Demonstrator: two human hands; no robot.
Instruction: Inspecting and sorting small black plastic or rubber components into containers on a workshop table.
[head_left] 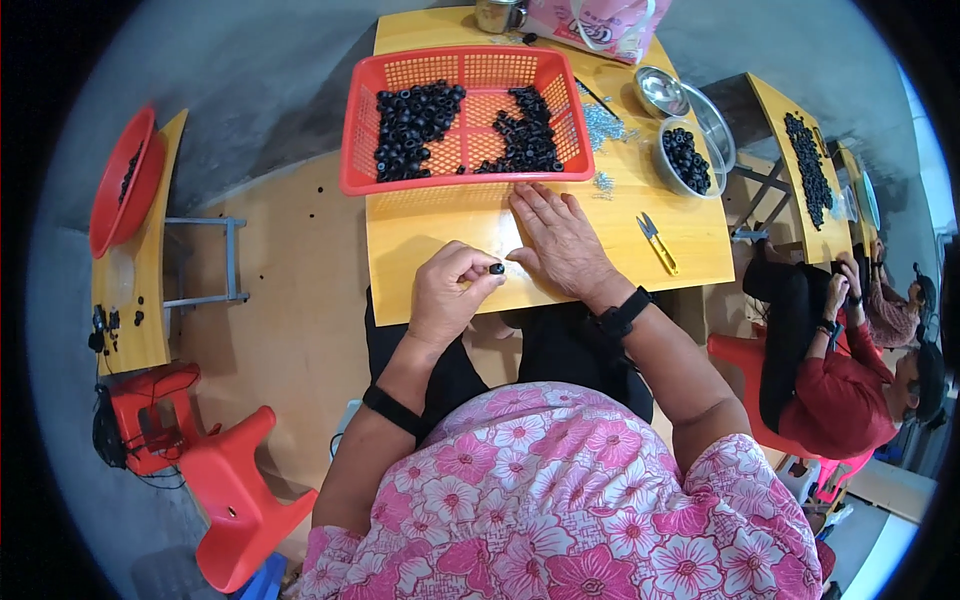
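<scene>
My left hand (441, 292) is closed in a pinch above the near edge of the yellow table (410, 240). A small black cylindrical piece (496, 269) sticks out between its thumb and fingertips. My right hand (556, 238) lies palm down on the tabletop, fingers stretched out and pointing at the basket, holding nothing that I can see. Just beyond both hands stands a red plastic basket (465, 181) with two heaps of small black pieces (412, 125). Yellow-handled thread snips (657, 245) lie to the right of my right hand.
A clear bowl (690, 188) of black pieces stands at the right, beside a metal bowl (661, 92). Small silvery pieces (602, 125) lie near the basket. Behind is a pink bag (600, 25). At far right, a co-worker in red (840, 400) sits by another table.
</scene>
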